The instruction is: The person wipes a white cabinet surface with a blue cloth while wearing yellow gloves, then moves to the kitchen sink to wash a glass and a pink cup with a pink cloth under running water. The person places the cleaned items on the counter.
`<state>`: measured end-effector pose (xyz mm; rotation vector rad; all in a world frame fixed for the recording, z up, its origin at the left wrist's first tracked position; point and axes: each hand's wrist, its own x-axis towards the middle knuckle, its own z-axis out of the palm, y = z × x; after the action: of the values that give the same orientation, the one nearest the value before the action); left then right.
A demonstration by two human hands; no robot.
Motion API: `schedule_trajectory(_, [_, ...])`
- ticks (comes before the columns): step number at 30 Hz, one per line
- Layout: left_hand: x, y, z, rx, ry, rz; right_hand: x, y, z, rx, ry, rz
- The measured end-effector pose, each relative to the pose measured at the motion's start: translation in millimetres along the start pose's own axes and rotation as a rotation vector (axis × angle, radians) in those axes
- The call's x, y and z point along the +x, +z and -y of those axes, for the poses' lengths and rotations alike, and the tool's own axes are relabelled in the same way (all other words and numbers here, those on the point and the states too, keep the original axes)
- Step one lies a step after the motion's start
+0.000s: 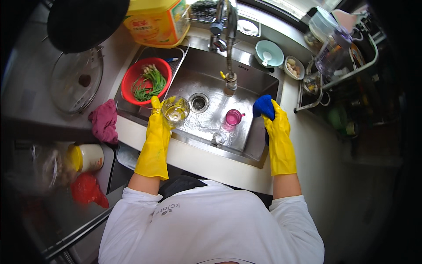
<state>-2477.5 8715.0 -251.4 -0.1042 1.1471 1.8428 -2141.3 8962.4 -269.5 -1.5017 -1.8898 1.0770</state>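
My left hand point(159, 114), in a yellow rubber glove, holds a clear glass point(176, 111) over the left side of the stainless-steel sink point(204, 77). In my right hand point(275, 118), gloved alike, is a blue cloth point(264, 106) at the sink's right rim. A small pink cup point(233, 117) with a handle stands on the wet sink floor between my hands. Nearer the front edge lies a small clear object point(218, 138) that I cannot make out. The faucet's spring hose point(229, 56) ends in a nozzle point(230, 89) above the basin, and water seems to run from it.
A red basin point(127, 82) with green onions point(150, 84) sits left of the drain point(198, 102). Farther left are a pink cloth point(105, 122) and a glass lid point(77, 82). A large yellow jug point(155, 23), a pale green bowl point(269, 52) and a crowded rack point(351, 77) stand around the sink.
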Motion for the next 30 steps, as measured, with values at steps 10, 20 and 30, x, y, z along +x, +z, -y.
schedule_trajectory(10, [-24, -27, 0, -0.148, 0.039, 0.019, 52, 80, 51, -0.883, -0.426, 0.024])
schedule_trajectory(20, [-33, -26, 17, -0.11, -0.029, -0.135, 18, 198, 17, 1.45, 0.796, 0.341])
schedule_trajectory(30, [-40, -28, -1, -0.258, 0.047, -0.293, -31, 221, 83, 0.132, -0.228, 0.577])
